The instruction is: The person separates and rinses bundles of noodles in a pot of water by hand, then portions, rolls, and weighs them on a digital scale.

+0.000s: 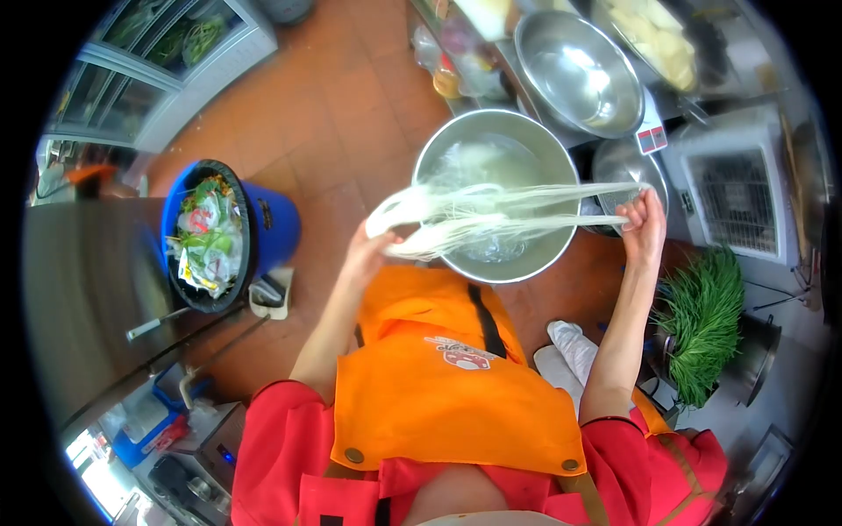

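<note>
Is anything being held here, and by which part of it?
Yes: long white strands, one end of the stretched bundle in the left hand, the other in the right hand.

Person wears red short-slv shirt (281, 451), thin dk edging at the slv hems; forearms (618, 329) bare, as are L hand (367, 252) & R hand (645, 226). Over it, bright orange apron (456, 416) w/ white-&-reddish printed logo (467, 358), lettering too small to read. Rnd dk metal snaps (353, 455) nr ea. top corner, w/ brownish straps (582, 493). Blk strap (488, 323) crosses orange cloth lower dn.
</note>
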`<control>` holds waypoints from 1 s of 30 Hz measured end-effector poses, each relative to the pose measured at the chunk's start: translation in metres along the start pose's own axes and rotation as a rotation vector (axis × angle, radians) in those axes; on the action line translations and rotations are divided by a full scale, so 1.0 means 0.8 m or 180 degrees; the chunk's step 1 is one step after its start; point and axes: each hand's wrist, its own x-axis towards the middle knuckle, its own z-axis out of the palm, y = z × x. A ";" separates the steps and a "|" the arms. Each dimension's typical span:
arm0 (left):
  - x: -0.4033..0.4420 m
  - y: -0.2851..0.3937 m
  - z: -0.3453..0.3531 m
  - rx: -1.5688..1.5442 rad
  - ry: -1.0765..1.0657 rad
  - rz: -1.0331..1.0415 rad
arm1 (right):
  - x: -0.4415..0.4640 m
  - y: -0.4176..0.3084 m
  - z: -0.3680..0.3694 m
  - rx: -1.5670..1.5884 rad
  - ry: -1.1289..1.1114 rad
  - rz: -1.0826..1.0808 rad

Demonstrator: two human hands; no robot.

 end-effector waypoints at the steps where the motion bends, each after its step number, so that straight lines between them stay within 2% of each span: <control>1: 0.006 -0.009 -0.005 -0.0001 0.0014 -0.0065 | -0.003 -0.013 0.016 -0.0089 -0.0193 -0.0018; 3: 0.020 -0.029 -0.020 0.0008 -0.0024 -0.0160 | -0.011 -0.037 0.052 -0.0277 -0.0491 -0.0075; 9: 0.013 -0.018 0.003 -0.0226 -0.0014 -0.0277 | -0.032 -0.115 0.129 -0.0733 -0.1192 -0.0278; 14: 0.008 -0.017 0.007 -0.0130 -0.0041 -0.0245 | -0.046 -0.174 0.173 -0.0695 -0.1949 -0.0379; 16: 0.011 -0.024 -0.005 -0.0161 -0.0032 -0.0283 | -0.052 -0.197 0.183 -0.0616 -0.2047 -0.0501; 18: 0.016 -0.030 -0.020 -0.0200 -0.0077 -0.0300 | -0.054 -0.202 0.190 -0.0602 -0.1988 -0.0554; 20: 0.020 -0.037 -0.030 -0.0162 -0.0046 -0.0332 | -0.042 -0.188 0.188 -0.0698 -0.2057 -0.0321; 21: 0.022 -0.040 -0.031 -0.0141 -0.0030 -0.0344 | -0.042 -0.172 0.187 -0.0922 -0.1683 -0.0416; 22: 0.025 -0.041 -0.032 -0.0084 0.0035 -0.0417 | -0.033 -0.158 0.180 -0.0926 -0.1807 -0.0192; 24: 0.028 -0.043 -0.034 0.0038 0.0174 -0.0570 | -0.032 -0.119 0.176 -0.1073 -0.1503 -0.0003; 27: 0.020 -0.027 -0.017 -0.0075 -0.0024 -0.0511 | -0.031 -0.103 0.169 -0.1130 -0.1526 0.0195; 30: 0.012 -0.003 -0.003 0.0470 0.0088 -0.0544 | -0.037 -0.097 0.167 -0.1089 -0.1512 0.0290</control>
